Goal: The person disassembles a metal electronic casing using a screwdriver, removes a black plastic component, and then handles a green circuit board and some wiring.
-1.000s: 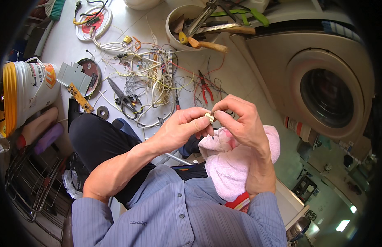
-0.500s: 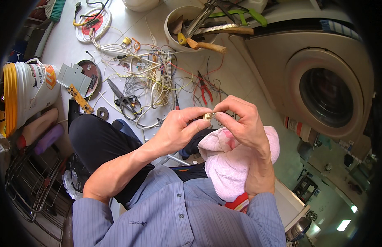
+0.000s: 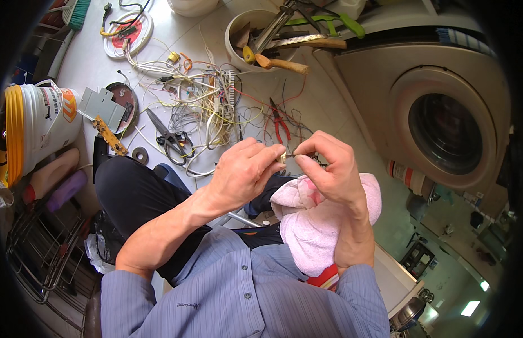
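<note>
My left hand pinches a small cream-and-brass coloured piece between thumb and forefinger, above my knees. Just to its right, my right hand is closed in a pinch. A tiny dark tip shows at those fingers, too small to name. The fingertips of both hands are a little apart. Below my right wrist, a pink towel lies over my leg. Beyond the hands, red-handled pliers and black scissors rest on the floor.
A tangle of wires spreads over the floor ahead. Behind it stands a bucket of tools. On the left are a white-and-yellow bucket and a grey metal plate. A front-loading washing machine fills the right side.
My right fingertips have drawn slightly away from the small piece. My left hand has turned, tilting the piece more upright, and its fingers cover more of it.
</note>
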`<state>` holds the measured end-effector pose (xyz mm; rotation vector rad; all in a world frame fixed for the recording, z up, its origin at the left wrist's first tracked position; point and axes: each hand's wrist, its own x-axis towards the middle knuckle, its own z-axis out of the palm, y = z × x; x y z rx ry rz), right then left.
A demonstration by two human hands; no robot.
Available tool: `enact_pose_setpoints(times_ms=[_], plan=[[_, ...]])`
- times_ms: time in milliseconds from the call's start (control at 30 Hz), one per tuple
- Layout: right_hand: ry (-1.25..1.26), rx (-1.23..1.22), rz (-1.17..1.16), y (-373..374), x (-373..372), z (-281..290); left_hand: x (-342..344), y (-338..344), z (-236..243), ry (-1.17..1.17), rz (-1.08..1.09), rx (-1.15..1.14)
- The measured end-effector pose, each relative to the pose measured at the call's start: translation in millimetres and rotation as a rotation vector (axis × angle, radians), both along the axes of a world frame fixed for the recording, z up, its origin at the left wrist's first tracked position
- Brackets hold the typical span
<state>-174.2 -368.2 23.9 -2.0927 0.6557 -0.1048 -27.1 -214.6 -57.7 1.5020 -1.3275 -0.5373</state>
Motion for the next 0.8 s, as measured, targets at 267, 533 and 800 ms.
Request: enact_pose_setpoints(times_ms=[267, 533, 800], plan=[[0.013, 0.054, 0.007, 8, 3, 1, 7, -1, -1, -0.074, 0.079, -0.077], [-0.008, -0.179, 0.155, 8, 5, -4, 11, 0, 0, -0.097, 0.075, -0.054], [-0.029, -0.230, 0.139, 9, 4, -11, 9, -5, 1, 0.027, 0.066, -0.034]])
